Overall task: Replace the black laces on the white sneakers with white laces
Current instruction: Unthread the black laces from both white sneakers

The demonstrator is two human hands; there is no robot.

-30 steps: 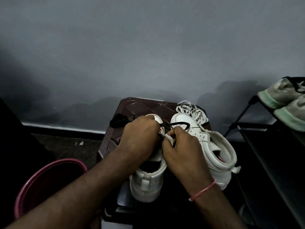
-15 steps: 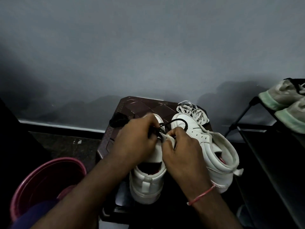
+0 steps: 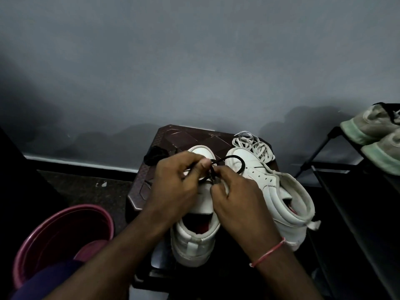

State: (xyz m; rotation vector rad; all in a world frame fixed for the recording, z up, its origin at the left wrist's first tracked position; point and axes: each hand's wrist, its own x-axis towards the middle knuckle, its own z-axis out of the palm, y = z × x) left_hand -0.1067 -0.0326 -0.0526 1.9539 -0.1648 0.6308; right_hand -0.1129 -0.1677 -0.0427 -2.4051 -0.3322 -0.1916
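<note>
In the head view, I am pinching the black lace (image 3: 234, 157) with both hands over the tongue of the left sneaker (image 3: 194, 241). My left hand (image 3: 175, 187) is curling thumb and fingers tight round it. My right hand (image 3: 236, 198) is nipping it just beside, fingers bent in. The lace is looping out over the toe of the right sneaker (image 3: 281, 191), which is standing against the first on the brown stool (image 3: 184, 137). The white laces (image 3: 257, 148) are lying heaped at the stool's far edge.

I am judging the risk like this: pulling at an angle could be jamming the lace tip in an eyelet. With neither hand steadying the shoe, a hard tug could be dragging it off the stool toward the pink bucket (image 3: 65, 217).
</note>
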